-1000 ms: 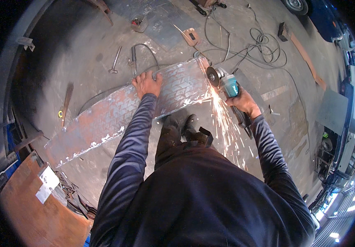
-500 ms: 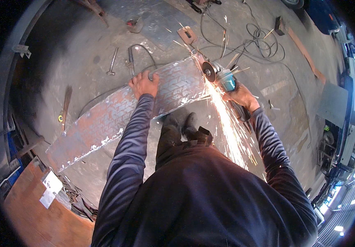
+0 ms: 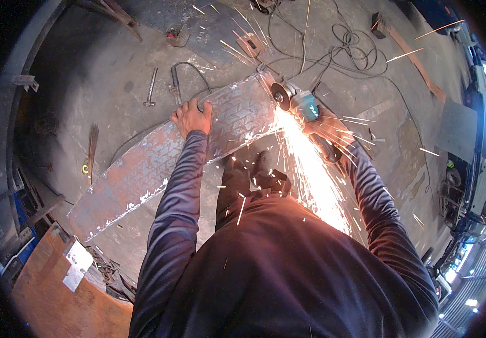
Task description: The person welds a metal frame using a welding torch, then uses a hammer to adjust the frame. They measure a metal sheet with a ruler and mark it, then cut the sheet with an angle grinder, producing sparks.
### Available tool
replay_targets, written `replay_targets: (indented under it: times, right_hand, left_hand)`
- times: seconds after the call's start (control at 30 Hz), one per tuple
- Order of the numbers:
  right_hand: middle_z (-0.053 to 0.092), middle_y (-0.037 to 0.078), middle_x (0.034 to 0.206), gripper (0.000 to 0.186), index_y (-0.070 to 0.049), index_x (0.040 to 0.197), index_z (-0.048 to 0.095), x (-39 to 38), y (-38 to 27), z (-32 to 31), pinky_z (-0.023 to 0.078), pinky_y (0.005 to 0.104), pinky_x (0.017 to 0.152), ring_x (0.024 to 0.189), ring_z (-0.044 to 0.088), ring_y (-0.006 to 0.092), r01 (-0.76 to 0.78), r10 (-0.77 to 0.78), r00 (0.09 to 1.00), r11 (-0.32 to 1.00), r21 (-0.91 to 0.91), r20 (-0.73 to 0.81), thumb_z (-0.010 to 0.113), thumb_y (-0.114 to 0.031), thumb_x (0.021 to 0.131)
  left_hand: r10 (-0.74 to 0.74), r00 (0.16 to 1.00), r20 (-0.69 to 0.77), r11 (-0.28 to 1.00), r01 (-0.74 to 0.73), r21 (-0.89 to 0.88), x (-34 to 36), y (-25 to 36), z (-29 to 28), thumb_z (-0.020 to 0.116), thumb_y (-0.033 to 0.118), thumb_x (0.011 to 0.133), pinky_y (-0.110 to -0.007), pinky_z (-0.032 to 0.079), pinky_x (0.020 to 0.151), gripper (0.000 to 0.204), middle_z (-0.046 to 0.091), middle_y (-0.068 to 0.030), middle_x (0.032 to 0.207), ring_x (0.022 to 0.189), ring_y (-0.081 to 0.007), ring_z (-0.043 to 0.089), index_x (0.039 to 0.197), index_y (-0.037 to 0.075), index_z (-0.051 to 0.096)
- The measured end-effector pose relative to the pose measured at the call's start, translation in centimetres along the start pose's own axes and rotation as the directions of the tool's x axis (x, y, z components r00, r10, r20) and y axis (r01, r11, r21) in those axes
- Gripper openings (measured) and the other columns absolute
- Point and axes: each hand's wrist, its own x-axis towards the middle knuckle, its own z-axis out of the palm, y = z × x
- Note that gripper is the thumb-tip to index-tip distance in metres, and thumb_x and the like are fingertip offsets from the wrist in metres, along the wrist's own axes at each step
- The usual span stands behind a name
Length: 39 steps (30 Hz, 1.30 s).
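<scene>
A long tread-patterned steel plate (image 3: pixel 141 156), rusty in patches with flaking pale edges, lies diagonally in front of me. My left hand (image 3: pixel 191 117) grips it near its far edge, fingers curled. My right hand (image 3: pixel 324 125) is closed around a teal angle grinder (image 3: pixel 304 105). The grinder's disc (image 3: pixel 280 97) meets the plate's right end, and a dense, bright stream of sparks (image 3: pixel 310 174) pours from there down toward my body, partly hiding my right hand.
On the concrete floor are a hammer (image 3: pixel 152 87), a torch-like tool with hose (image 3: pixel 175 84), coiled cables (image 3: pixel 354 50), a small container (image 3: pixel 176 35), thin rods (image 3: pixel 93 146) and a tape measure (image 3: pixel 85 168). Rusty sheet (image 3: pixel 51 287) lies lower left; a dark vehicle (image 3: pixel 440 11) stands upper right.
The spark stream has grown denser and brighter, with streaks scattering widely. My left hand, the grinder and the plate's right end have shifted slightly up and left in view.
</scene>
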Motion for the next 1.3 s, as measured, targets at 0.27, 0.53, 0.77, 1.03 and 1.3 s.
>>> replay_targets:
  times: [0.27, 0.53, 0.77, 1.03, 1.3]
  right_hand:
    - [0.072, 0.022, 0.116, 0.080, 0.007, 0.131, 0.055, 0.0, 1.1, 0.3, 0.053, 0.0404, 0.094, 0.108, 0.069, 0.0336, 0.061, -0.080, 0.993, 0.978, 0.197, 0.088, 0.087, -0.033, 0.070]
    - [0.071, 0.021, 0.116, 0.078, 0.004, 0.128, 0.059, 0.8, 0.5, -0.2, 0.054, 0.0415, 0.093, 0.104, 0.070, 0.0339, -0.048, 0.048, 0.999, 0.998, 0.032, 0.012, 0.089, -0.031, 0.065]
    - [0.073, 0.021, 0.113, 0.070, 0.002, 0.123, 0.063, 0.5, -1.0, -0.5, 0.054, 0.0404, 0.091, 0.099, 0.070, 0.0330, 0.021, -0.020, 0.999, 0.999, 0.029, -0.041, 0.088, -0.032, 0.067]
    - [0.072, 0.022, 0.117, 0.079, 0.001, 0.131, 0.060, 1.5, -2.5, -1.4, 0.052, 0.0425, 0.097, 0.110, 0.068, 0.0344, -0.082, 0.091, 0.991, 0.993, -0.090, 0.100, 0.087, -0.034, 0.066]
    - [0.071, 0.025, 0.121, 0.084, 0.002, 0.136, 0.058, 2.8, 0.8, 0.5, 0.054, 0.0428, 0.095, 0.111, 0.069, 0.0384, -0.011, 0.010, 0.999, 0.999, -0.045, -0.039, 0.086, -0.036, 0.066]
  left_hand:
    - [-0.008, 1.000, -0.005, 1.000, 0.008, 0.004, 0.0, 0.3, -0.3, 0.054, 0.054, 0.094, -0.051, 0.029, 0.113, 0.052, 0.070, -0.0125, 0.122, 0.122, -0.0316, 0.058, 0.122, 0.013, 0.072]
    - [-0.004, 1.000, 0.010, 1.000, 0.004, 0.026, 0.0, 0.2, -0.4, 0.055, 0.053, 0.095, -0.051, 0.029, 0.114, 0.052, 0.070, -0.0136, 0.122, 0.122, -0.0320, 0.058, 0.124, 0.012, 0.072]
    - [0.001, 1.000, -0.001, 1.000, -0.001, -0.004, -0.1, 0.4, -0.5, 0.054, 0.053, 0.096, -0.049, 0.028, 0.114, 0.054, 0.070, -0.0147, 0.123, 0.121, -0.0329, 0.057, 0.126, 0.012, 0.071]
    - [0.005, 1.000, 0.013, 1.000, -0.005, -0.001, -0.1, 0.2, -0.6, 0.054, 0.053, 0.096, -0.050, 0.028, 0.113, 0.054, 0.070, -0.0149, 0.122, 0.122, -0.0330, 0.057, 0.125, 0.011, 0.072]
    - [0.026, 0.999, -0.031, 1.000, -0.026, -0.015, -0.1, 0.2, -0.2, 0.054, 0.054, 0.096, -0.051, 0.029, 0.113, 0.053, 0.071, -0.0142, 0.119, 0.119, -0.0329, 0.059, 0.121, 0.012, 0.073]
